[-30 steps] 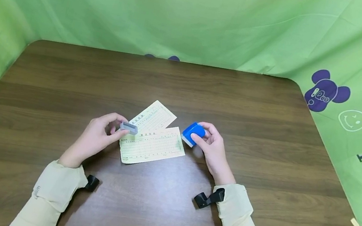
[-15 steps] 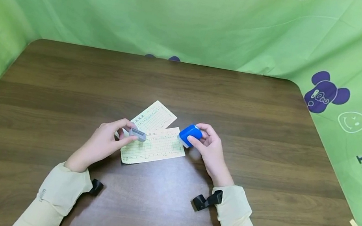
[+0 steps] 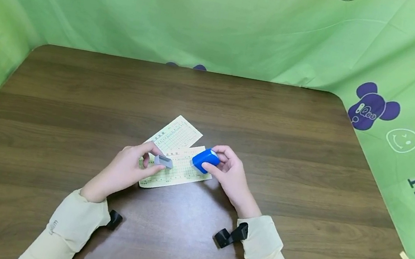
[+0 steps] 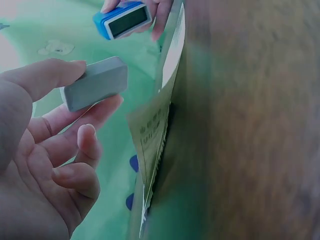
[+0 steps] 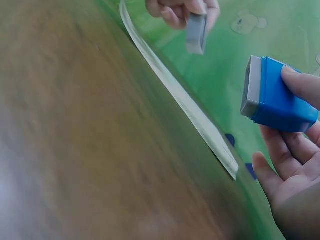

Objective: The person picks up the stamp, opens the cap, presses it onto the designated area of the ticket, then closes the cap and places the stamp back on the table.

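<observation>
In my left hand (image 3: 129,167) I pinch a small grey translucent stamp cap (image 3: 163,161) between thumb and fingers, over the left part of the papers. The left wrist view shows the cap (image 4: 97,83) with its closed side toward the camera. My right hand (image 3: 233,177) grips a blue self-inking stamp (image 3: 205,161) above the right end of the front paper. Its dark stamping face (image 4: 129,22), framed in white, points left toward the cap. A short gap separates stamp and cap. Two printed slips lie beneath: the front slip (image 3: 179,173) overlaps the rear slip (image 3: 180,132).
The slips lie on a brown wooden table (image 3: 188,245). A green printed curtain (image 3: 249,26) hangs behind the table and along its sides. Black straps with camera mounts (image 3: 231,235) sit at both wrists, over rolled light sleeves (image 3: 261,237).
My left hand has moved right and slightly nearer with the cap. The right hand has come left and nearer with the stamp, narrowing the gap between them. The slips stay put.
</observation>
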`<state>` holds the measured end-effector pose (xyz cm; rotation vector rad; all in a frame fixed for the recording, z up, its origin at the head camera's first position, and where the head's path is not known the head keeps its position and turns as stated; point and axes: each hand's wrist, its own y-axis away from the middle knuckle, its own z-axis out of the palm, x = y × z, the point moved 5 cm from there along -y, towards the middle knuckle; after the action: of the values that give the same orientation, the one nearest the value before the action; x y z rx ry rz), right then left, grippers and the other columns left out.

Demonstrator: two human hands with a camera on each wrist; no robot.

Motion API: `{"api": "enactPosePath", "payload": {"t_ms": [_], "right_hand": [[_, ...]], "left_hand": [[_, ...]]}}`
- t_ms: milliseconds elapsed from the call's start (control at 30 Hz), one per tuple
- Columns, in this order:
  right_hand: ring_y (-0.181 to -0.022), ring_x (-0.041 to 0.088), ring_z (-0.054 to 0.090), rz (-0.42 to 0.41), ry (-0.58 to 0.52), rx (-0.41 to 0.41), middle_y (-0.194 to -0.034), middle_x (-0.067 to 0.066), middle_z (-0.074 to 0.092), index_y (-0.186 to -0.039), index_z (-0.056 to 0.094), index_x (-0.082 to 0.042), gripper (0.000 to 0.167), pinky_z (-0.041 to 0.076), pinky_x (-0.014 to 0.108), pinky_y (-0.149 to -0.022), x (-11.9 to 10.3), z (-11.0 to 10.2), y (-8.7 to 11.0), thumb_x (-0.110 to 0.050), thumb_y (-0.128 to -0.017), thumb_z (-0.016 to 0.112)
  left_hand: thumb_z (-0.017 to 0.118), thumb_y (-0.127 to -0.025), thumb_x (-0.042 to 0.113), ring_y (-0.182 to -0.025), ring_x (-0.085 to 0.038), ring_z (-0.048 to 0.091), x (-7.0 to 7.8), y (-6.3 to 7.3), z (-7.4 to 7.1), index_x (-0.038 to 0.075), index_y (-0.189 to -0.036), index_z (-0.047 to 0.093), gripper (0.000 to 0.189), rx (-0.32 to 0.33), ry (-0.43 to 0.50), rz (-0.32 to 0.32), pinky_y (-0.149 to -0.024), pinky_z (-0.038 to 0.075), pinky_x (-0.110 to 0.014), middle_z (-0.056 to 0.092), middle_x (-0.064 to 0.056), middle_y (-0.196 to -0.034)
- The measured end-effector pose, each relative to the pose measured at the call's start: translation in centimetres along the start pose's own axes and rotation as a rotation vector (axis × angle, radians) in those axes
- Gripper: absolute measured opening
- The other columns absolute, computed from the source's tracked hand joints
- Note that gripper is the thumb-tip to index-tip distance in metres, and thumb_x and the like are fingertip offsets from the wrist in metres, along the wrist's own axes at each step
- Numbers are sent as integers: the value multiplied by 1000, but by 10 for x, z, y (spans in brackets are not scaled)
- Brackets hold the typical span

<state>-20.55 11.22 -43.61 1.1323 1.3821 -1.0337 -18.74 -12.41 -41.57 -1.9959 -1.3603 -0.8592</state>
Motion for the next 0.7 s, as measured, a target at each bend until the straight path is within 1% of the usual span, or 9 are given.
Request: {"api": "enactPosePath", "payload": {"t_ms": [133,167,300,367,533,700], "right_hand": [[-85,1,63,-21,-3,-36,-88,-17,67,-114,48,11,37,50,16,-81,-2,8,3,10,-82,68],[-85,1,63,-26,-3,-42,-89,-14,67,-114,48,11,37,50,16,-81,-2,10,3,10,-81,68],[-85,1,63,-49,4,-64,-96,5,69,-112,49,11,37,50,17,-80,-5,17,7,10,-81,69],[-85,1,63,-59,15,-73,-98,11,69,-111,49,10,36,50,17,-81,-6,20,8,9,-81,70],[-86,1,62,-88,28,-79,-96,10,68,-109,50,11,35,49,16,-87,-8,26,10,10,-80,70],[-88,0,62,-96,35,-78,-98,22,66,-107,50,11,35,49,16,-89,-12,29,13,11,-79,70]], "left_hand": [[76,-83,22,-55,-10,40,4,0,3,17,-99,65,20,-16,-9,0,-52,35,-23,52,3,-65],[76,-83,22,-55,-9,40,5,0,4,16,-99,65,20,-17,-14,4,-52,35,-24,52,3,-65],[76,-83,25,-56,-9,40,9,1,8,16,-99,65,22,-24,-36,14,-53,33,-24,50,4,-65],[77,-83,26,-57,-9,40,10,1,10,17,-100,65,23,-33,-49,17,-54,32,-23,50,5,-65],[77,-83,30,-56,-9,40,14,1,14,20,-99,65,23,-55,-67,27,-52,32,-23,48,6,-64],[77,-82,29,-56,-8,40,18,2,17,20,-98,65,22,-59,-65,57,-51,33,-22,49,5,-64]]}}
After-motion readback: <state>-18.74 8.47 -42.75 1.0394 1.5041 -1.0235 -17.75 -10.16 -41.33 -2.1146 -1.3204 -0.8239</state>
